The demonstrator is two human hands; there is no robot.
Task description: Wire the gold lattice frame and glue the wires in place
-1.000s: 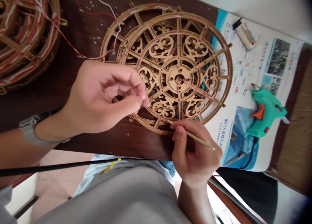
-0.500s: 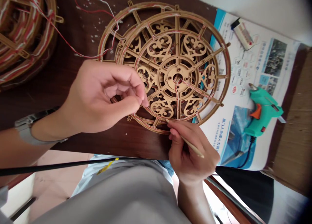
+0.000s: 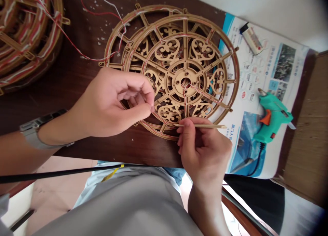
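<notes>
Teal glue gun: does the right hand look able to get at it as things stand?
Likely yes: only the printed sheet shows between the right hand and the glue gun, though the thin stick in that hand might need setting down first.

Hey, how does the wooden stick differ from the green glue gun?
The wooden stick is pale and slender; the glue gun is green and bulkier, with an orange trigger. The stick is held in the right hand, while the glue gun lies on a printed sheet. The stick has no cord; the glue gun has a black cord. Both are in the picture's right half.
</notes>
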